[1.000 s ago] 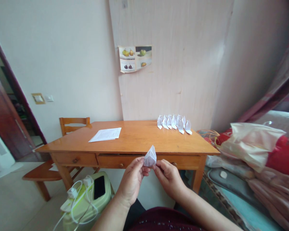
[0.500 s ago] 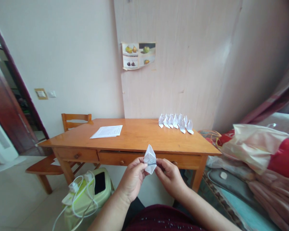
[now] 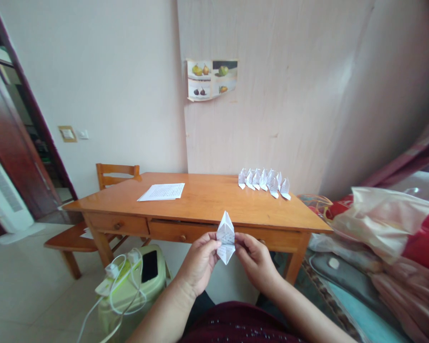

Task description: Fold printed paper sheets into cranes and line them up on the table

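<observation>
A small folded white paper [image 3: 226, 237], pointed at its top and bottom and with print on it, is held upright in front of the table's near edge. My left hand [image 3: 202, 262] pinches its left side between thumb and fingers. On its right side, my right hand [image 3: 256, 263] grips the edge with thumb and fingertips. Several similar folded papers [image 3: 263, 180] stand grouped at the back right of the wooden table [image 3: 200, 202]. Printed sheets [image 3: 162, 191] lie in a stack at the table's left.
Below left is a green stool-like box [image 3: 132, 295] with white cables and a black phone [image 3: 149, 267] on top. A wooden chair [image 3: 117, 170] stands behind the table, a bench [image 3: 69, 237] at left. Bags [image 3: 382, 219] and cloth lie at right.
The folded paper has opened out, its lower point now reaching further down. Both hands stay on its sides. The whole view has shifted slightly.
</observation>
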Motion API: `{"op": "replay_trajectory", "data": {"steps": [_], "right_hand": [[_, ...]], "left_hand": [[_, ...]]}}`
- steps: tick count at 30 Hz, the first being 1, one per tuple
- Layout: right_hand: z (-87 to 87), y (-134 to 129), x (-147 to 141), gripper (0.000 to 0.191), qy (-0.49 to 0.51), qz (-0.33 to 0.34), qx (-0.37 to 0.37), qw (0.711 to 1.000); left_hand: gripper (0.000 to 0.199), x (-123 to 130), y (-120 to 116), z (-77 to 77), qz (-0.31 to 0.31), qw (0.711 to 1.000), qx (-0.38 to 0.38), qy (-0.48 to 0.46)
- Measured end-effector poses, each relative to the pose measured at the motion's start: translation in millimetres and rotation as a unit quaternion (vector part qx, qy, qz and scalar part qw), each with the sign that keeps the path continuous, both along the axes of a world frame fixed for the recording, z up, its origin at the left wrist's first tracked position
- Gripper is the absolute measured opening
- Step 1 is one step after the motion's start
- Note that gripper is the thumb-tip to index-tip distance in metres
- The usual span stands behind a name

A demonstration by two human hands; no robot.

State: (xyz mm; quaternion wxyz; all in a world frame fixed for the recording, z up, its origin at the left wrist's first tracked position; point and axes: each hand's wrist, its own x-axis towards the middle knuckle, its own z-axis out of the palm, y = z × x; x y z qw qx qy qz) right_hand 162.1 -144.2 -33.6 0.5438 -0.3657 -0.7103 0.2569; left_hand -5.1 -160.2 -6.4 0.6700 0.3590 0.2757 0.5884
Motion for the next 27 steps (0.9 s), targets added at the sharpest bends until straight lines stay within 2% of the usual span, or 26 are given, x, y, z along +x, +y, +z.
{"op": "replay_trajectory", "data": {"steps": [5, 8, 13, 19, 27], "right_hand": [[-2.6, 6, 3, 0.028, 0.043, -0.002, -0.054, 0.998], [-0.9, 16, 7, 0.032, 0.062, -0.014, -0.072, 0.995], [7.0, 43, 15, 0.038, 0.06, -0.055, -0.075, 0.994], [13.2, 88, 35, 0.044, -0.051, -0.127, -0.077, 0.988], [10.3, 137, 69, 0.032, -0.143, -0.171, -0.071, 0.972]], "left_hand": [[0.015, 1, 4, -0.1, 0.003, 1.0, -0.01, -0.001], [0.019, 1, 19, 1.8, 0.013, 1.0, -0.003, 0.011], [0.02, 3, 70, 5.5, 0.036, 0.998, 0.013, 0.055], [0.019, 12, 137, 8.5, 0.073, 0.99, 0.03, 0.119], [0.019, 27, 209, 0.7, 0.129, 0.95, 0.059, 0.277]]}}
